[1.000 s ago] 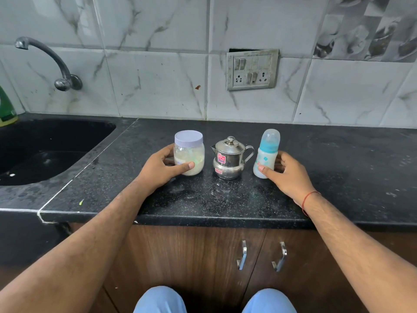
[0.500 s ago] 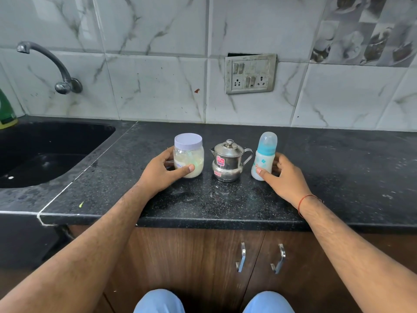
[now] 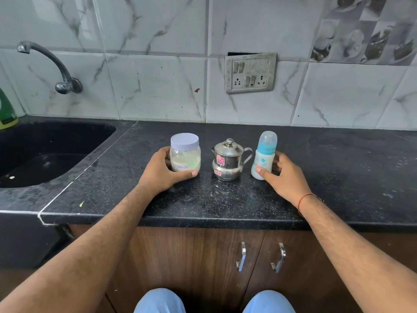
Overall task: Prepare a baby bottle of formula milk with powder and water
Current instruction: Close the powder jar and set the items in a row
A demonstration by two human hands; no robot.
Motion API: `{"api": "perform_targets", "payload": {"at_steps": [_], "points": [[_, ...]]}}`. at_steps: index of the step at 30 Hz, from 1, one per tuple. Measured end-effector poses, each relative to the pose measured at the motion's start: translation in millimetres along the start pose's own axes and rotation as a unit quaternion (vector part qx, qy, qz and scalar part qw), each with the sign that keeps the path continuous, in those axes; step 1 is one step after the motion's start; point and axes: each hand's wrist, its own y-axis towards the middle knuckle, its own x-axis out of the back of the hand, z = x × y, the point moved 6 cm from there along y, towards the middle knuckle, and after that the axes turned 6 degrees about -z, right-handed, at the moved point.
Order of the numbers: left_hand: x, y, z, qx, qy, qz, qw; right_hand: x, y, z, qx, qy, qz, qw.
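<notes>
On the black counter (image 3: 225, 199) three items stand in a row. A clear powder jar (image 3: 185, 155) with a lilac lid is on the left, and my left hand (image 3: 161, 171) wraps around its lower half. In the middle stands a small lidded steel kettle (image 3: 228, 160). A capped baby bottle (image 3: 264, 154) with a blue collar is on the right, upright, with my right hand (image 3: 285, 175) gripping its base. The jar holds pale powder at the bottom.
A black sink (image 3: 45, 152) lies to the left under a wall tap (image 3: 48, 64). A green bottle (image 3: 6, 111) stands at the far left edge. A switch-and-socket plate (image 3: 251, 72) is on the tiled wall. Cabinet doors with handles (image 3: 241, 258) sit below the counter.
The camera view has tilted slightly, so everything sits a little lower in frame. Both hands stay on the jar and the bottle, which have not visibly moved.
</notes>
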Motion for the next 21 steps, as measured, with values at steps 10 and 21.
{"api": "perform_targets", "payload": {"at_steps": [10,21], "points": [[-3.6,-2.1,-7.8,-0.043,0.089,-0.001,0.995,0.5,-3.5,3.2,-0.007,-0.005,0.005,1.0],[-1.7,-4.8,-9.1,-0.042,0.099,0.032,0.994,16.0,-9.4,14.3,0.038,-0.046,-0.083,0.995]]}}
